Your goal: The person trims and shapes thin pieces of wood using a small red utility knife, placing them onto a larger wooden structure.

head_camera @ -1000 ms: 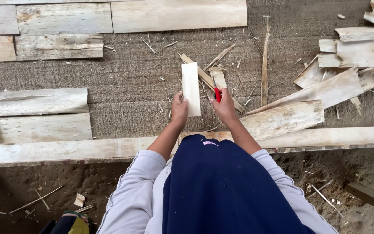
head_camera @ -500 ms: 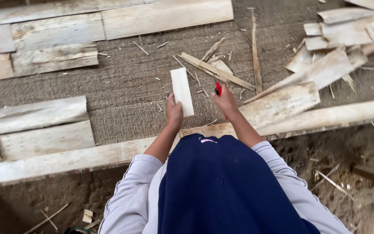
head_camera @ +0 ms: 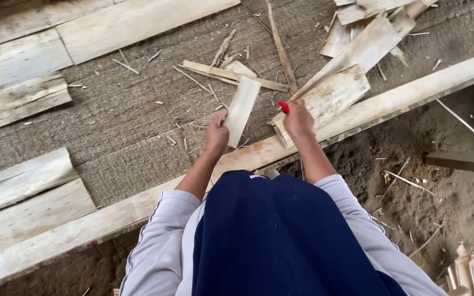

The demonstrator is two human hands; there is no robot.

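1. A thin pale wood strip (head_camera: 241,109) is being held at its lower end by the left hand (head_camera: 216,133), with the fingers closed around it; the strip is being kept up off the brown mat (head_camera: 111,126), tilted away from the body.
2. A small red-handled tool (head_camera: 283,106) is being gripped in the right hand (head_camera: 298,119), the fingers wrapped fully around it, so its working end is being hidden and its kind cannot be told.
3. The two hands are being kept near each other, just above the long plank (head_camera: 401,98) that edges the mat.
4. Judged from this, a slip could be risked: the strip is being pinched at one end only, so it may be twisting or splitting along the grain if pressed.
5. The left fingers are being placed close to the tool's path, and a cut may be invited.
6. Loose wood scraps (head_camera: 357,49) are lying just beside the right hand and may be getting snagged.
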